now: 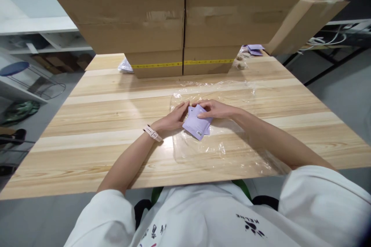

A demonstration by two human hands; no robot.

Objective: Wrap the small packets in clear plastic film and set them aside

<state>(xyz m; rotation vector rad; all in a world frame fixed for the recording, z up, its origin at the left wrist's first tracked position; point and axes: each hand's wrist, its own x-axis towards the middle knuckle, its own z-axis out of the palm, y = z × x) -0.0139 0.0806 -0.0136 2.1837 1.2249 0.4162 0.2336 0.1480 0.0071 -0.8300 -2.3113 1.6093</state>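
The pale wooden table [95, 123] fills most of the frame, with tall cardboard boxes [124, 11] standing side by side across the top. Clear plastic film [220, 150] spreads over the table right of centre, wrapped around nothing that shows. The right hand [211, 109], at the centre, grips the lilac packets [195, 124], thumb on top; the left hand [175, 117] meets their left edge, though whether it pinches them I cannot tell. These packets, at least two, are above the film mid-frame, overlapping at different angles. The handling looks partway along: the packets are gathered together, but their edges are not lined up and neither packet is set down. A smaller-looking purple item [255, 49] lies apart at upper right; how much remains is unclear.
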